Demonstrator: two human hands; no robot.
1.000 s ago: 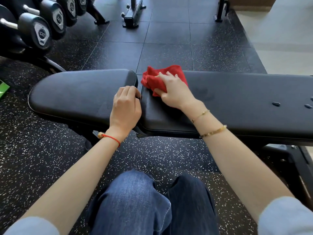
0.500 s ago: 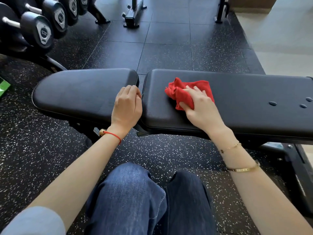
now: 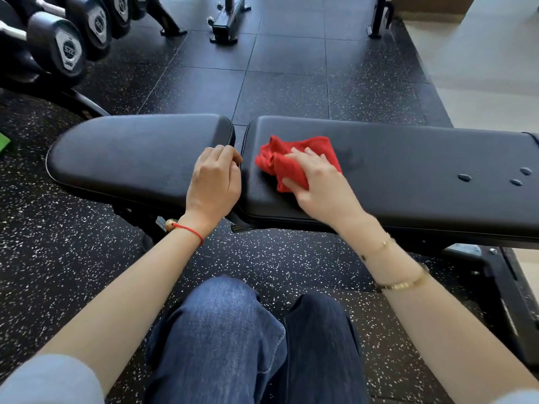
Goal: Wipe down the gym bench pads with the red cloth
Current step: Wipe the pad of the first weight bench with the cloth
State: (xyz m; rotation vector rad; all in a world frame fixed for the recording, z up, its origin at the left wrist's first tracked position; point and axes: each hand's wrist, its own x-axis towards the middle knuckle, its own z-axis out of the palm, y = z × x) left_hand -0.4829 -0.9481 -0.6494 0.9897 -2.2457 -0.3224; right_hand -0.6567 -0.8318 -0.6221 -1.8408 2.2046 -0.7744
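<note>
From the head camera, I saw the red cloth point(image 3: 294, 158) lying bunched up on the long back pad point(image 3: 408, 176), near the end of the pad that was closest to the gap. My right hand point(image 3: 320, 182) lay flat on top of the cloth, and its fingers point(image 3: 303, 156) were spread a little and pushed the cloth down onto the pad. My left hand point(image 3: 214, 179) rested on the short seat pad point(image 3: 131, 153), right at the edge by the gap, with its fingers curled together and holding nothing. A few water drops point(image 3: 493, 177) sat on the back pad, well apart from the cloth. A damp smear showed just beside the cloth. Black dumbbells point(image 3: 67, 45) sat on a rack at the far left, above the speckled floor point(image 3: 58, 272). My knees in blue jeans point(image 3: 227, 330) showed at the bottom.
</note>
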